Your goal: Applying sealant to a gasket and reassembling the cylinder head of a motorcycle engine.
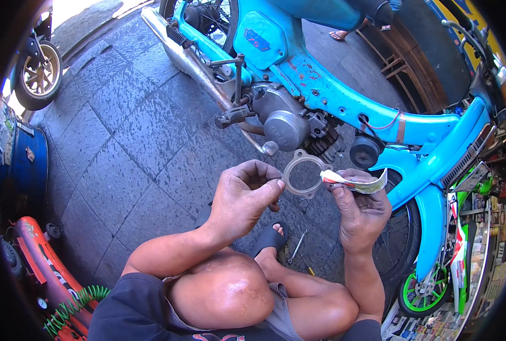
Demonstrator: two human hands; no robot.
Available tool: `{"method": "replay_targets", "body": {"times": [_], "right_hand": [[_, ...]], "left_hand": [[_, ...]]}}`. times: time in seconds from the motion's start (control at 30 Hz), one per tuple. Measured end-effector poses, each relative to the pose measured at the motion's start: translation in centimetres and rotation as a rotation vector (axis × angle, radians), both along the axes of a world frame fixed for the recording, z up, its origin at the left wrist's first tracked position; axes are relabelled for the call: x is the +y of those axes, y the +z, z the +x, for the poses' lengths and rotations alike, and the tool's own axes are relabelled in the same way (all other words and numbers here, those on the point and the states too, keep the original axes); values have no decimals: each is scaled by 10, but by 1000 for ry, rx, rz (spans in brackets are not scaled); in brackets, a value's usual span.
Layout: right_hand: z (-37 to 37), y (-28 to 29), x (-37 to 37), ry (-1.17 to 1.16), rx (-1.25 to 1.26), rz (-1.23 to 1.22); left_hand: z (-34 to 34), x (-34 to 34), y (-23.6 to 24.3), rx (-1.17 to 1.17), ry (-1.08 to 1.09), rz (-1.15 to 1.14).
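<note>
My left hand (242,196) is closed in a pinch on the left edge of a flat grey metal ring (300,154) with small lugs around its rim. The ring is held up in front of me, its open middle showing the paving behind. In my right hand (362,213) is a flattened, curled white, red and green squeeze tube (372,184), gripped between thumb and fingers. The tube's narrow end meets the ring's right edge. Dark grime covers the fingers of both hands. Whether any paste lies on the ring I cannot tell.
A light-blue motorbike (349,99) with a grey engine (281,125) stands just beyond my hands. On the paving (133,139) lie a wrench (298,245) and a thin yellow tool (308,266). A red air compressor (48,267) with a green coiled hose (73,304) stands left, a blue drum (31,156) behind it.
</note>
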State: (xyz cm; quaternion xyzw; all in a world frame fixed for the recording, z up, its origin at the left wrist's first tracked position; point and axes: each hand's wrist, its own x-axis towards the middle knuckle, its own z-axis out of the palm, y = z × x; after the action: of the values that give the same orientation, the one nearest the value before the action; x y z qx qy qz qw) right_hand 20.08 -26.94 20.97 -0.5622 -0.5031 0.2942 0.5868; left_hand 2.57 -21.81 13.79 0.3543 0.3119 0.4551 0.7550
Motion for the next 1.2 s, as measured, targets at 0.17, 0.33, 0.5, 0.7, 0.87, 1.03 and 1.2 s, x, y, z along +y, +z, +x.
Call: {"method": "replay_targets", "body": {"times": [0.17, 0.33, 0.5, 0.7, 0.87, 1.03, 1.2], "right_hand": [[-4, -2, 5, -62, -163, 118], [-4, -5, 5, -58, -284, 108], [-13, -3, 8, -32, -351, 160], [-17, -3, 8, 116, -574, 245], [-14, -6, 2, 148, -589, 206], [-8, -6, 0, 166, -643, 201], [-4, -5, -2, 82, -719, 179]], "left_hand": [[-1, -6, 9, 20, -22, 13], [1, -11, 12, -2, -27, 30], [1, -13, 13, -15, -42, 32], [1, -13, 11, -23, -29, 46], [1, -11, 9, -64, 37, 13], [2, -9, 7, -98, 60, -4], [-1, -9, 7, -138, 77, 0]]}}
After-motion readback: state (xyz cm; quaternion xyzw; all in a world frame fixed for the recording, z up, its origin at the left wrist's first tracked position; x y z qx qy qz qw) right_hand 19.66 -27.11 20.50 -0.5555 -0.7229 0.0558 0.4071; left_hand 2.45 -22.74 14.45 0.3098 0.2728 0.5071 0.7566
